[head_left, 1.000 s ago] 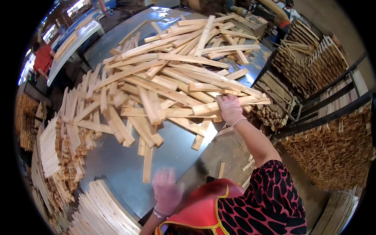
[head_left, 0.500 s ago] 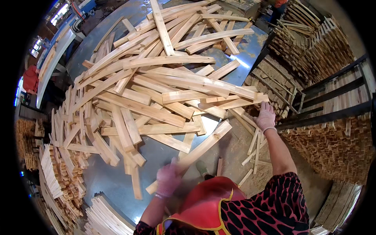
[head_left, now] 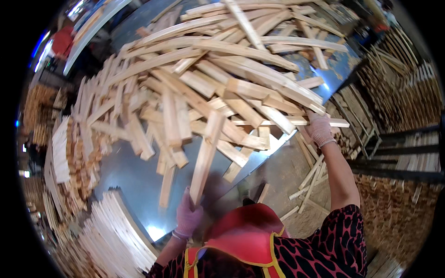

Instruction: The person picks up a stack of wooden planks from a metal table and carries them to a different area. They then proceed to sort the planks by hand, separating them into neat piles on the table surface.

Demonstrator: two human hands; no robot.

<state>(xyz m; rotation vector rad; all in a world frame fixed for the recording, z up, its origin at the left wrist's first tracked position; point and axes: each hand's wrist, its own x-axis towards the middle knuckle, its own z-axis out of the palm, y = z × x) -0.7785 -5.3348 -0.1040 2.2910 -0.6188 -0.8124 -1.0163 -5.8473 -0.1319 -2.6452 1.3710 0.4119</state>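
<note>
In my gloved left hand (head_left: 189, 217) is the near end of a pale wooden slat (head_left: 205, 160). This slat slants up and away, with its far end over the heap. My gloved right hand (head_left: 321, 129) is at the heap's right edge, closed at the end of a long wooden slat (head_left: 282, 85); its fingertips are partly hidden beneath the wood. Another slat (head_left: 340, 123) sticks out to the right behind that hand. The heap of loose slats (head_left: 185, 92) lies crisscrossed on a shiny metal table (head_left: 125, 167).
Neatly stacked slats (head_left: 113, 231) stand at the table's near left. Off the right edge are a metal frame rack (head_left: 375, 139), stacked wood (head_left: 394, 204) and fallen slats (head_left: 308, 185) on the dusty floor. A red apron (head_left: 245, 231) covers my front.
My left hand has swung its slat from a rightward slant to a steeper one pointing away. My right hand has moved onto the slat end. The whole view has shifted.
</note>
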